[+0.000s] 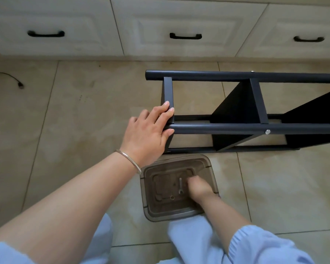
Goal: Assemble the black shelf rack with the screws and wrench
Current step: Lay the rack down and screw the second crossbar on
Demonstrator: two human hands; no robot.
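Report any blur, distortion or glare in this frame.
Head view: the right hand in the plastic bin is motion-blurred; the left hand on the black rack is sharp; wide-angle bending curves the drawers; soft light, no harsh glare.

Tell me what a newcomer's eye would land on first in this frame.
The black shelf rack lying on its side across the tiled floor, right of centre, dominates. The left hand rests on the rack's near end. Below it, the right hand reaches into a brown translucent plastic bin beside a small wrench; motion blur hides whether it grips anything.
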